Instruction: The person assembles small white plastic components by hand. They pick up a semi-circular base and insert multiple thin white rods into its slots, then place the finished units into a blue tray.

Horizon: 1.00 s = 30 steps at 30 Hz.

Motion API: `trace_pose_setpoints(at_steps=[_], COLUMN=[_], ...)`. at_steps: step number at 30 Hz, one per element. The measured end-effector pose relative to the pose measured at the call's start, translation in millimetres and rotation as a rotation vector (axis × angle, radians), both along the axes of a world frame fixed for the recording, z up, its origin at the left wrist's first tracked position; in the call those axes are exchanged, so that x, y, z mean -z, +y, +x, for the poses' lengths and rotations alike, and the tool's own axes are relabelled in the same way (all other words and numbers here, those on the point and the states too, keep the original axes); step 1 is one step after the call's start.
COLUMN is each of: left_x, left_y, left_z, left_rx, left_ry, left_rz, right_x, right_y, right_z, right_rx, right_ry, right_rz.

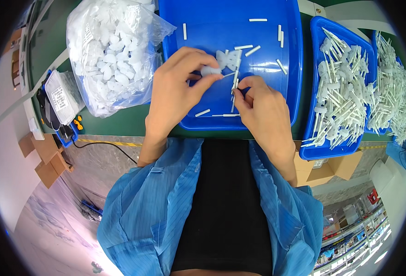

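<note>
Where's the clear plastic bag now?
In the head view, the clear bag sits at upper left, beside the large blue tray, left of the left hand.

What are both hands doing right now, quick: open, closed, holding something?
Left hand: closed, holding a white plastic piece.
Right hand: closed, pinching at least one white stick; exact count can't be told.

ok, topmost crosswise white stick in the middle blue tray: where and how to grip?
I'd pinch the white stick mid-length from above, squeezing its long sides: it's slim and straight, seems to lie flat on the blue tray, and touches no other stick.
</note>
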State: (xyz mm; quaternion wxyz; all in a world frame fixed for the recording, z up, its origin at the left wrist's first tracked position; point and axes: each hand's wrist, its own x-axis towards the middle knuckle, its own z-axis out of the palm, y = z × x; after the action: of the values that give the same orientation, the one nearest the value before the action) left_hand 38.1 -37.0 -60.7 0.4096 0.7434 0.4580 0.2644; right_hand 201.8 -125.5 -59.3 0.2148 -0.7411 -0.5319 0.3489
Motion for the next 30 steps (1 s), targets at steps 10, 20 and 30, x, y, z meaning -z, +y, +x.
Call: trace_pose_setpoints(at_steps=[10,20,30], left_x=[-6,6,7], left_y=[3,-4,-6], left_z=[-5,-16,-2], left_rx=[-0.218,-0.180,-0.142], left_ry=[-0.605,-0.979,-0.594], left_rz=[-0.178,-0.383,-0.321], right_x=[5,-19,-21], right_y=[26,15,7], right_z=[-9,27,12], right_rx=[-0.105,-0.036,0.172], right_ry=[-0.317,0.034,0.840], right_rz=[0.080,0.176,0.110])
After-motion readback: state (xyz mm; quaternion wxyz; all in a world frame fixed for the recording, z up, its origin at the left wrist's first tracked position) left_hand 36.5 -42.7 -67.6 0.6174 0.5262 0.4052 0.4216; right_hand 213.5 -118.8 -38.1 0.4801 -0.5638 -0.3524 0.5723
